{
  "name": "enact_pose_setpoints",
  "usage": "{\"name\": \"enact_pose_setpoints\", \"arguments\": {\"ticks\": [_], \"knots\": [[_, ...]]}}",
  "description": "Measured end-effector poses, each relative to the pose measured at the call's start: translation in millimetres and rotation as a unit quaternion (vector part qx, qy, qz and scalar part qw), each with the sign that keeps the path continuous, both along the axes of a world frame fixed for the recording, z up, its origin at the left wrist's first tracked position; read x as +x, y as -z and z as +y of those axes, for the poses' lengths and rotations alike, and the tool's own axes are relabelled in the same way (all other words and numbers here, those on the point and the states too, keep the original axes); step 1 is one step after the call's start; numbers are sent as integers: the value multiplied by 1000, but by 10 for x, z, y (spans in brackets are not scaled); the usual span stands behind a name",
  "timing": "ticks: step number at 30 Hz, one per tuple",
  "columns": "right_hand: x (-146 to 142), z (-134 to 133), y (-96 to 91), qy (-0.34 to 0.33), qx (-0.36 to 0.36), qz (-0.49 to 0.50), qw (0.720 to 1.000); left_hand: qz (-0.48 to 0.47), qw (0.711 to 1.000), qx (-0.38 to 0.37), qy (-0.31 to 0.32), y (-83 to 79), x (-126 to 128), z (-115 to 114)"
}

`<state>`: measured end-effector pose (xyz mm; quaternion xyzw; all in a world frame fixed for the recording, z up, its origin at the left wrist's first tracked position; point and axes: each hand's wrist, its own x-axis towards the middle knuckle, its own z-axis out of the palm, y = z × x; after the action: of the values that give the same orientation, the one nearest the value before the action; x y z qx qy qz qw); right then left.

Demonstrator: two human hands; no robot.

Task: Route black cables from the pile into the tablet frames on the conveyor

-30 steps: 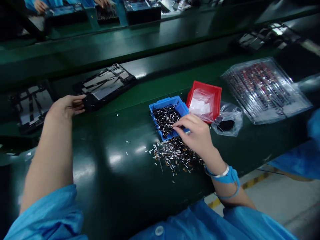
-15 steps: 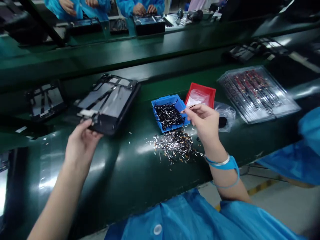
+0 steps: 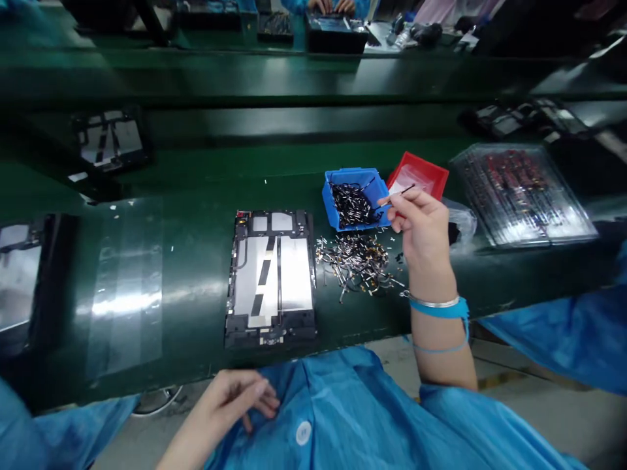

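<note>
A tablet back frame [image 3: 272, 277] with silver panels lies flat on the green belt, close to the near edge. My left hand [image 3: 240, 398] rests below it against my blue gown, fingers loose and holding nothing. My right hand [image 3: 424, 228] hovers over the right rim of a blue bin [image 3: 349, 172] full of small black-and-silver parts. Its thumb and fingers pinch a thin black strip [image 3: 400, 193]. A loose pile of the same small parts [image 3: 355, 261] lies between the frame and my right wrist.
A red bin [image 3: 422, 171] holding a clear bag stands right of the blue bin. A clear tray of red parts [image 3: 522, 192] sits further right. More tablet frames [image 3: 110, 140] lie on the belt at left. Another person's hands [image 3: 330, 6] work across the line.
My left hand set the tablet frame down in front of me, let go and dropped to my gown. My right hand stayed lifted with the thin strip pinched.
</note>
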<state>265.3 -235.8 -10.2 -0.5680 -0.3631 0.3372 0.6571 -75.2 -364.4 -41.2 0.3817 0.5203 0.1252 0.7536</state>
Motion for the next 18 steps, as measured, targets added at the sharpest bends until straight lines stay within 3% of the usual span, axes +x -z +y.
{"name": "enact_pose_setpoints", "arguments": {"ticks": [2,4,6,8,11,14,16,18], "knots": [[-129,-70,-17,-14,-11,-4,1000,8,992,94,86,-99,-22,98],[-315,-154,-30,-41,-22,0,999,9,968,246,39,-213,92,281],[-536,-249,-40,-75,-23,-1,997,28,919,391,-51,-314,315,512],[-753,-342,-40,-117,-6,-5,993,23,888,455,-64,-386,566,737],[-987,-443,-10,-148,27,-58,987,-46,916,398,-34,-436,822,956],[-1083,-488,39,-88,52,-189,977,-80,942,321,-55,-424,872,1013],[-1094,-501,72,-41,102,-315,943,-80,948,296,-80,-395,839,1013],[-1088,-513,102,-36,163,-434,885,-73,952,283,-88,-360,802,1014]]}}
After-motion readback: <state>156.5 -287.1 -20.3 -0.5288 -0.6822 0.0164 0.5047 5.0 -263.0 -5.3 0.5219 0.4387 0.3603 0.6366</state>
